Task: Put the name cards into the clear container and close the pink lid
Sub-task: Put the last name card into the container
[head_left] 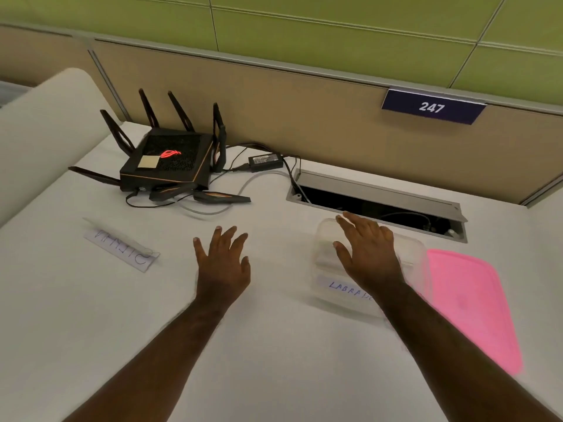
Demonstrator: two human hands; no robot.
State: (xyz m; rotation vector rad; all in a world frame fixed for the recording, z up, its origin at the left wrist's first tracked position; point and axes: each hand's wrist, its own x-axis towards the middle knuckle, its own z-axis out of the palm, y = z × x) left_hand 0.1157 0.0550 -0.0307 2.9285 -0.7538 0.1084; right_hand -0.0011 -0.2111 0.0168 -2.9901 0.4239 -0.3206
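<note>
Both hands are seen stretched out over a white desk (274, 345), palms down, with nothing gripped in either. The fingers of the left hand (222, 263) are spread wide and released, above bare desk surface. Well off to the left of those fingers, a folded name card (122, 246) is seen lying on the desk with handwritten letters facing away from the viewer. Beyond the left fingertips, a black router (166, 161) with several antennas is placed near the partition, and a black power brick (265, 162) with cables is set just to its right.

The right hand (370, 254) is held open over the clear container (327, 284), its fingers loosely extended and not closed on anything; whether they touch the rim cannot be told. Below the right thumb, inside the container at its near wall, a second name card (347, 289) is visible through the plastic, with blue lettering partly hidden by the wrist. The container is uncovered. Just to the right of the right hand, the pink lid (469, 306) is laid flat on the desk, its left edge close against the container's right side. Past the right fingertips, an open cable hatch (377, 190) is set into the desk. On the partition above it, a dark sign (432, 107) marked 247 is mounted.
</note>
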